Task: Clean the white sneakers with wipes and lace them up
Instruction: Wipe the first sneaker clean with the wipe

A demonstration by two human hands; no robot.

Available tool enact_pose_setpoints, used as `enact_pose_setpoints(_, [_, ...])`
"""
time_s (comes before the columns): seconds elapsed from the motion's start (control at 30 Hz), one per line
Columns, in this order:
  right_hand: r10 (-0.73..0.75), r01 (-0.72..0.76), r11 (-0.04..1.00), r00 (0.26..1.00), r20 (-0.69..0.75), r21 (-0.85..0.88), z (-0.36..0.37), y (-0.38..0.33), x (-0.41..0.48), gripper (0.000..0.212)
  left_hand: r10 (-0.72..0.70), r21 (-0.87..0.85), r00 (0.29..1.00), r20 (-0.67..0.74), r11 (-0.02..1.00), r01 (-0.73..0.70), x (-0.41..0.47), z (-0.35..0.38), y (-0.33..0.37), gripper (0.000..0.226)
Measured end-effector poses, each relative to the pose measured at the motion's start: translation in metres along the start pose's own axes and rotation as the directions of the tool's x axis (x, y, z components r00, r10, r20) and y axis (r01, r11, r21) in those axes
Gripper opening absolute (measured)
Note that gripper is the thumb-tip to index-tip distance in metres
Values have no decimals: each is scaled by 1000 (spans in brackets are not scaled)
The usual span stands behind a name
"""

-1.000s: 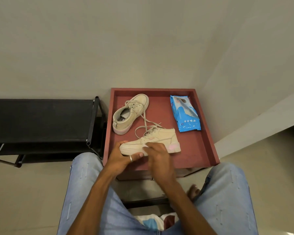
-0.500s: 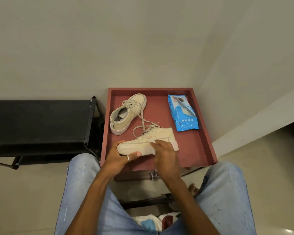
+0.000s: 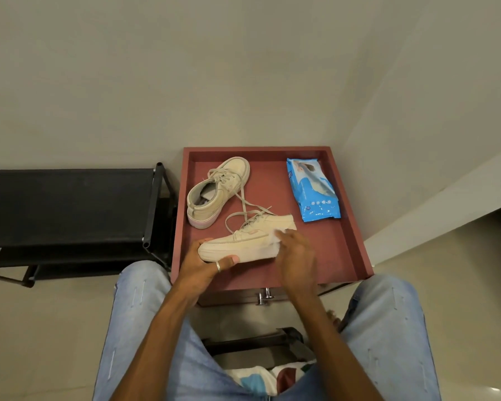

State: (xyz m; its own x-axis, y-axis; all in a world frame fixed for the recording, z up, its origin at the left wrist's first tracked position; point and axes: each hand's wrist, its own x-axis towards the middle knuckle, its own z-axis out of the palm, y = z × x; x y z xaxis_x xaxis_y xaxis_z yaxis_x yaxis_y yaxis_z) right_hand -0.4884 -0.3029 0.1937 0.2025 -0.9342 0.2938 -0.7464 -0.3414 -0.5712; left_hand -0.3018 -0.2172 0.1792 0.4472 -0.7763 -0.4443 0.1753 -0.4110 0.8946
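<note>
Sneaker (image 3: 243, 244), cream, tipped on its side by the table's (image 3: 356, 235) front edge. Left hand (image 3: 203, 264) grips the toe. Right hand (image 3: 297, 256), fingers fairly flat, presses a wipe (image 3: 278, 236) on the heel. Second sneaker (image 3: 217, 192), laces loose, back-left corner; wipes pack (image 3: 313, 195) back-right.

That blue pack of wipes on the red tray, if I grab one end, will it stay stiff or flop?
Probably flops: the blue wipes pack is a soft, wrinkled film pouch, so it would likely sag. The glossy wrapper may be slippery. Lying flat, it should slide, not roll.
</note>
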Motion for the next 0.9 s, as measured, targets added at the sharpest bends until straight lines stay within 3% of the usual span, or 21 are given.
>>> enact_pose_setpoints(0.1, [258,-258,966,966,-29,3,-7,20,26,33,-14,-3,1000,18,1000,14,0,-2,-2,73])
enact_pose_setpoints(0.17, [425,-427,904,897,125,-6,-10,38,40,33,-6,1,1000,14,1000,6,-1,-1,-2,72])
enact_pose_setpoints(0.27, [501,-547,828,821,273,124,-10,52,50,36,1,-3,1000,13,1000,-1,0,-1,-3,73])
enact_pose_setpoints(0.37, [509,-537,835,838,197,123,-16,41,39,32,1,-9,1000,15,1000,-1,0,0,-1,73])
enact_pose_setpoints(0.47, [395,-398,915,917,50,67,-21,22,16,32,2,-18,1000,11,1000,-2,1,0,-2,71])
enact_pose_setpoints(0.6, [303,-304,940,953,28,157,-7,16,2,36,2,-5,1000,10,1000,-2,3,-1,-5,69])
enact_pose_setpoints(0.77, [445,-457,881,888,112,120,-8,19,38,32,-44,-14,999,16,999,45,2,-2,-5,90])
enact_pose_setpoints(0.9, [597,-668,737,716,362,103,-13,40,60,27,-24,16,1000,18,1000,23,-1,-1,-3,76])
